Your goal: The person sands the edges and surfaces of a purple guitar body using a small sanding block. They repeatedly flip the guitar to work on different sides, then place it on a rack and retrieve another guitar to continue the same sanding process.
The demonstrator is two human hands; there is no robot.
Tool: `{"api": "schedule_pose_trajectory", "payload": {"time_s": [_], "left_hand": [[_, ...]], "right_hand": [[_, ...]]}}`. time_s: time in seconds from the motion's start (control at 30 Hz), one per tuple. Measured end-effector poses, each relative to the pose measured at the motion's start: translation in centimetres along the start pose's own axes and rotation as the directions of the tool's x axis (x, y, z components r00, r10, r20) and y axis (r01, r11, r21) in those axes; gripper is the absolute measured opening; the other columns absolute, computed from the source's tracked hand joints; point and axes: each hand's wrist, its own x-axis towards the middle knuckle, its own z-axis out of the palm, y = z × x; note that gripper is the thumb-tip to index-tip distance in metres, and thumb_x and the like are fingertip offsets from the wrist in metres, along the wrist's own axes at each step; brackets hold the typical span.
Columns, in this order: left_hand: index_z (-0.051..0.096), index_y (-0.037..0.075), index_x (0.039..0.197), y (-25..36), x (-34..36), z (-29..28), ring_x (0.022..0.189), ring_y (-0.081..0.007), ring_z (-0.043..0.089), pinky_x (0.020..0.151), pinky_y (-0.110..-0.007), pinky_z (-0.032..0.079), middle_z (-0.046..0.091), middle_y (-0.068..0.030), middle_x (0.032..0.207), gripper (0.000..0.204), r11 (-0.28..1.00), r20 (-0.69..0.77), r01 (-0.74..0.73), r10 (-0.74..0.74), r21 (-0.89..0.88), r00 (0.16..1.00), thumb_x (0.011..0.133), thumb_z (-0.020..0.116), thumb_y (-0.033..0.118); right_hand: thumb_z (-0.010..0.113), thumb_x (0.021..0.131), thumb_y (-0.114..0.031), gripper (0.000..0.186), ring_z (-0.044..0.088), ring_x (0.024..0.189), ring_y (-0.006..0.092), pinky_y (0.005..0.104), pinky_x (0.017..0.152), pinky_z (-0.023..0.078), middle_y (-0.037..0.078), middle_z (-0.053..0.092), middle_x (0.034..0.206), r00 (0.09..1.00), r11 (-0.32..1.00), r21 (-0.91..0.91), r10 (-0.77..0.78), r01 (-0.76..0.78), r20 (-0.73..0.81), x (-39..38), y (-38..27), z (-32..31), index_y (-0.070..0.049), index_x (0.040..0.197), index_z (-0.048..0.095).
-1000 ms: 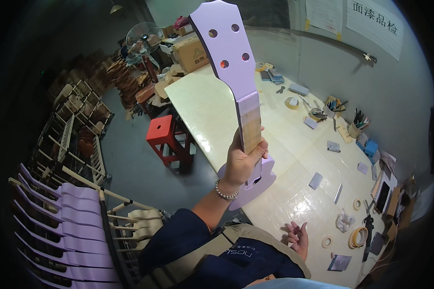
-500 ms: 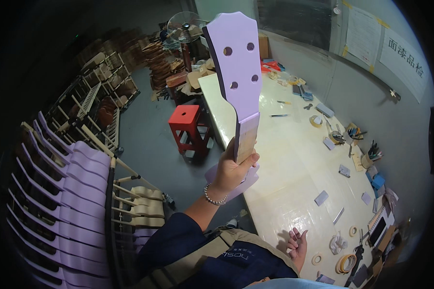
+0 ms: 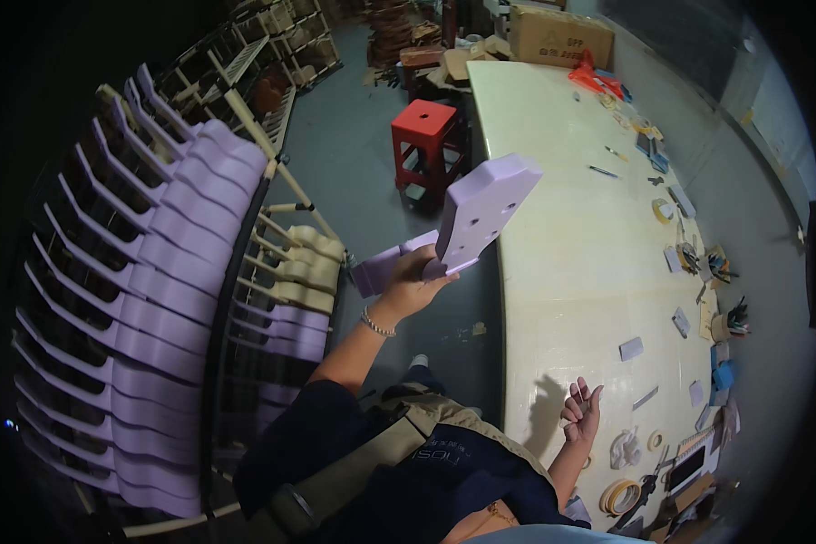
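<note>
Being gripped just below its headstock (image 3: 503,195) by the curled left hand (image 3: 412,286), a lilac ukulele (image 3: 454,222) is held between table (image 3: 553,326) and racked lilac instruments (image 3: 186,263); the right hand (image 3: 582,412) is loosely spread, unladen. Edges could be chipped by any wide swing.
</note>
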Motion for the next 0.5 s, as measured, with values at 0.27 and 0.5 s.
{"api": "schedule_pose_trajectory", "payload": {"time_s": [0.27, 0.5], "left_hand": [[0.053, 0.001, 0.089, -7.7, -9.1, -4.6, 0.062, -0.0294, 0.060, 0.058, -0.033, 0.048, 0.061, -0.0131, 0.074, 0.038, 0.834, -0.445, 0.399, -0.213, 0.381, 0.870, 0.067, 0.074, 0.024], [0.058, 0.002, 0.094, -17.2, -35.4, -4.8, 0.076, -0.0308, 0.062, 0.069, -0.038, 0.049, 0.064, -0.0153, 0.082, 0.039, 0.353, -0.456, 0.913, -0.860, -0.207, 0.229, 0.070, 0.068, 0.031]], "right_hand": [[0.045, 0.091, -0.039, 0.045, 0.029, 0.044, 0.0051, 0.0149, 0.034, 0.023, 0.013, 0.058, 0.094, 0.982, 0.981, -0.084, 0.179, -0.174, 0.054, 0.1, 4.9, 0.9, 0.001, 0.111, 0.051], [0.044, 0.091, -0.038, 0.044, 0.029, 0.045, 0.0057, 0.0155, 0.036, 0.023, 0.011, 0.056, 0.095, 0.929, 0.902, -0.226, 0.351, -0.369, -0.116, 0.3, 10.5, 2.9, 0.000, 0.111, 0.051]]}}
